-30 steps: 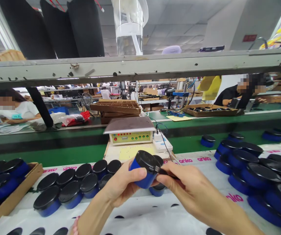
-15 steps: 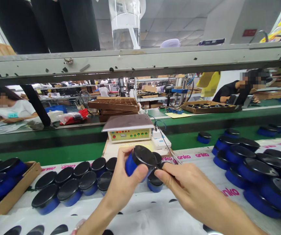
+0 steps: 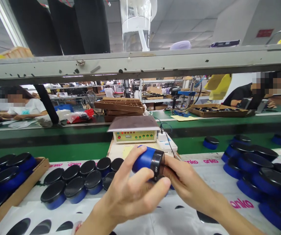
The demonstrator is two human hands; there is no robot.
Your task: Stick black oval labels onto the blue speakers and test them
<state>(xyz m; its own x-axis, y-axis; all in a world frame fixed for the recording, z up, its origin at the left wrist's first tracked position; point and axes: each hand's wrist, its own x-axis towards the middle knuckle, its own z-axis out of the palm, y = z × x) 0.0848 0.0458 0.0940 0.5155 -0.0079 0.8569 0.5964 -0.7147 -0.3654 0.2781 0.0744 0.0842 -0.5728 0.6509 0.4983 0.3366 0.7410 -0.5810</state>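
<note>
My left hand (image 3: 133, 192) grips a round blue device with a black cap (image 3: 144, 159) above the middle of the bench. The device lies tilted on its side, and white "OFF" lettering shows on the black band. My right hand (image 3: 184, 181) is closed at the black end, its fingertips pressed together against or just beside the cap. What those fingertips pinch, if anything, is hidden. Left of my hands stand two rows of like black-topped blue devices (image 3: 75, 190) on white printed sheeting (image 3: 174, 218).
An open carton (image 3: 36, 174) of such devices sits at left, and stacked ones (image 3: 272, 179) at right. Ahead is a control box (image 3: 135, 135) with cables. A green conveyor (image 3: 81, 145) runs behind, under a metal shelf (image 3: 140, 63). Two people work across it.
My left hand has turned the device from cap facing up to lying on its side, cap end towards my right hand. The whole view has shifted slightly.
</note>
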